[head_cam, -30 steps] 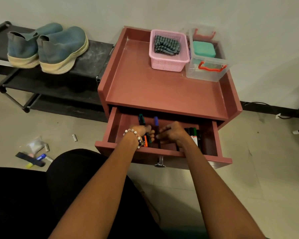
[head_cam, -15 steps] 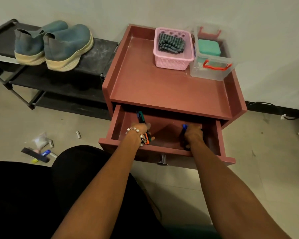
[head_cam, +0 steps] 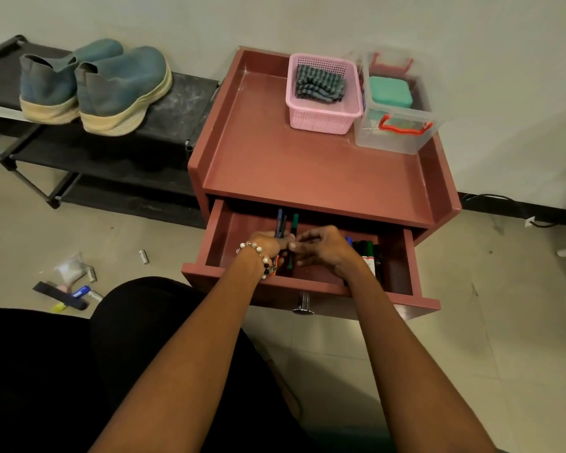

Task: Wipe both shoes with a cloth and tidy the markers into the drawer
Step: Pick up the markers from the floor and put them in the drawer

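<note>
Several markers (head_cam: 286, 228) stand clenched in the left hand (head_cam: 268, 246); the right hand (head_cam: 324, 250) pinches one. Loosened fingers (head_cam: 303, 238) could spill them outside the drawer (head_cam: 307, 284).

The left hand (head_cam: 268, 246) covers the middles of the bundled dark markers (head_cam: 286, 223), so their number is unclear. The right hand (head_cam: 324, 253) hides part of the row of markers lying in the red-brown wooden drawer (head_cam: 396, 266) at its 3 o'clock side. The black shoe rack (head_cam: 183, 93) is cut off at 9 o'clock. Small litter on the floor (head_cam: 72, 289) is too small to identify.
</note>
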`<state>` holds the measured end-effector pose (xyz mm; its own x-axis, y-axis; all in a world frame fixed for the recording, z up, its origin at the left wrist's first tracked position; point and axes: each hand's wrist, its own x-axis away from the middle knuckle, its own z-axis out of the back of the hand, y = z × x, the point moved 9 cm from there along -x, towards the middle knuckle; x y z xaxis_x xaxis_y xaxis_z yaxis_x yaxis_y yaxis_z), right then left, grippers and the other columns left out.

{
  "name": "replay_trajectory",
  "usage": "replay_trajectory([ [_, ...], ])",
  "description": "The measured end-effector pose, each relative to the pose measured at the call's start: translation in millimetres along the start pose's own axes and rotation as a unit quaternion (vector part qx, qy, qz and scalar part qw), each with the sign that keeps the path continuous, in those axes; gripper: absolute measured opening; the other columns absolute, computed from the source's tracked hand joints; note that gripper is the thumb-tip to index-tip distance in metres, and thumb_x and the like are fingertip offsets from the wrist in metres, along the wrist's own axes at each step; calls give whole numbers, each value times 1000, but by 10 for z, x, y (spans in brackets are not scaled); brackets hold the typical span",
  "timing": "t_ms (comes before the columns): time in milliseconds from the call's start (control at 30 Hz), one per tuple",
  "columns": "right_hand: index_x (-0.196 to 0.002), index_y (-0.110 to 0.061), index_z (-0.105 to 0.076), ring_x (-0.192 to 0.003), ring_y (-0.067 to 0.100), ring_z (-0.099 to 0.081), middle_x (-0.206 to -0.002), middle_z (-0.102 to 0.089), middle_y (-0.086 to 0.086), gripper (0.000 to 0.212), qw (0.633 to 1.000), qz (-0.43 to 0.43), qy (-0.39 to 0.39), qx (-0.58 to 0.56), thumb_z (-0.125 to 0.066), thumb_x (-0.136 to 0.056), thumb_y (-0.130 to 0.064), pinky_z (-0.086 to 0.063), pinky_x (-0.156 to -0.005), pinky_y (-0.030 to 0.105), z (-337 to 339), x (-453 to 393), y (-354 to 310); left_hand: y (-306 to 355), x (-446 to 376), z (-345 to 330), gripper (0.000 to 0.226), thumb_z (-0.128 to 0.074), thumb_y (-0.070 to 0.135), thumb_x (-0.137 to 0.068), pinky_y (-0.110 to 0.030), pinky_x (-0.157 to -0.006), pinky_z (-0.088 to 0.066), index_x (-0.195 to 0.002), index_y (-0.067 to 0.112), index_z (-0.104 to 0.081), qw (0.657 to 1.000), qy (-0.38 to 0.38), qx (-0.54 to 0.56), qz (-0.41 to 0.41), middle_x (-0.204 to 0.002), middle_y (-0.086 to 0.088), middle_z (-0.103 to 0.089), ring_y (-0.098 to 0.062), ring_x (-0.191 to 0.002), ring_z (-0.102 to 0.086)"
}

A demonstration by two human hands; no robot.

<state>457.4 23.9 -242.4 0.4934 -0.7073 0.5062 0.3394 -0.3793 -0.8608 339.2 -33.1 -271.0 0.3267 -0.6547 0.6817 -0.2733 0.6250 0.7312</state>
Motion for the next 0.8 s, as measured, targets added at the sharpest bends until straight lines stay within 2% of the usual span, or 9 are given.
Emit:
replay_trajectory([
  [100,-91,8,-63,-55,16,-65,-67,-67,10,19,1000,-4,22,-5,-72,-75,4,-56,-51,24,42,-45,4,-5,19,6,20,-70,16,-86,-19,-42,-46,-100,3,-66,999,-3,38,8,-69,-7,-64,-10,-44,-58],
  [167,-81,3,-65,-54,16,-64,-64,-67,8,9,999,-33,40,-9,-72,-75,6,-57,-53,27,147,-62,85,-20,33,-67,21,-65,13,-89,-21,-48,-49,-105,-1,-63,996,-31,76,21,-76,-10,-68,-13,-51,-66],
  [233,-71,2,-64,-53,21,-64,-67,-65,14,11,993,-62,102,1,-71,-74,9,-57,-57,36,353,-117,199,-40,44,-116,26,-61,11,-92,-21,-44,-49,-113,-4,-56,994,-46,95,39,-90,-16,-66,-16,-52,-68],
  [300,-68,1,-61,-67,25,-62,-71,-61,15,15,974,-71,188,103,-74,-71,8,-55,-63,41,627,-186,260,-47,58,-112,24,-56,12,-95,-17,-35,-41,-113,-4,-52,994,-39,91,48,-95,-18,-62,-14,-47,-66],
  [400,-99,0,-62,-97,30,-62,-99,-61,18,29,905,-109,252,326,-76,-75,-8,-50,-78,36,863,-144,250,-29,37,-65,23,-51,19,-99,-15,-34,-34,-100,-3,-55,997,-19,63,34,-79,-12,-63,-7,-40,-57],
  [500,-118,0,-58,-112,35,-58,-124,-57,22,39,872,-150,225,409,-70,-81,-7,-49,-89,38,873,-95,313,-9,40,-45,37,-46,34,-100,-15,-34,-32,-90,0,-56,998,-4,61,31,-76,-10,-64,-10,-46,-49],
  [567,-124,-1,-53,-114,35,-55,-128,-52,22,42,863,-169,216,424,-65,-85,-7,-49,-89,38,855,-90,373,0,57,-44,41,-39,39,-101,-15,-34,-31,-91,2,-54,997,0,65,37,-74,-10,-64,-13,-47,-48],
  [667,-126,-2,-51,-113,35,-54,-128,-51,21,43,866,-169,232,410,-65,-85,-7,-48,-90,40,891,-79,387,5,85,-36,31,-36,29,-103,-15,-36,-32,-88,5,-49,997,3,66,43,-71,-10,-62,-11,-35,-48],
  [800,-106,0,-60,-101,38,-61,-112,-60,23,31,893,-104,314,307,-72,-80,-11,-53,-87,46,970,-6,257,-3,97,-52,18,-47,10,-98,-21,-37,-45,-83,1,-52,997,-16,61,50,-69,-10,-55,-17,-50,-48],
])
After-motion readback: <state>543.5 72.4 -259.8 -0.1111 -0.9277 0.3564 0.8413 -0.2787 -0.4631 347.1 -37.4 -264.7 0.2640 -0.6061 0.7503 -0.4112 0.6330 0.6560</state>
